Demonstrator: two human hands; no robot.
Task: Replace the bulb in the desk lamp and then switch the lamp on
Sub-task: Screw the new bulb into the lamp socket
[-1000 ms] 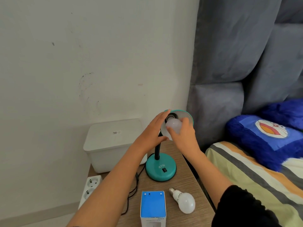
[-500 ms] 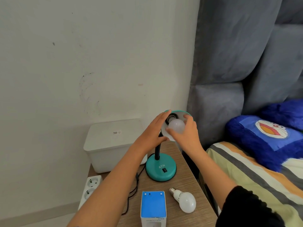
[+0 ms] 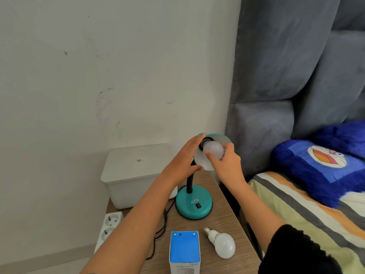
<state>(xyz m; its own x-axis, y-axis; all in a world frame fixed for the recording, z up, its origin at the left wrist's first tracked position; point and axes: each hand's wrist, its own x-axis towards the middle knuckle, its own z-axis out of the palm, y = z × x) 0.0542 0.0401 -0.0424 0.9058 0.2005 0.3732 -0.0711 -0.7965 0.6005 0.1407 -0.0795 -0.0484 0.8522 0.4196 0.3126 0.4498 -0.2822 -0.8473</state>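
On the wood-grain bedside table [image 3: 223,212], a teal desk lamp with a round base and black gooseneck [image 3: 194,204] stood near the far edge, its shade tilted toward the camera. Both bare hands worked at the shade. Flat and spread, the left hand [image 3: 184,157] pressed against the shade's left rim. Curled fingers of the right hand [image 3: 225,162] pinched a frosted white bulb [image 3: 213,152] seated at the black socket. Nearer the camera lay a second white bulb with a screw cap [image 3: 222,244] on its side, just right of a blue-and-white cardboard bulb box [image 3: 184,249]. Left of the lamp sat a white lidded plastic bin [image 3: 136,173], with a white power strip [image 3: 109,226] near it.
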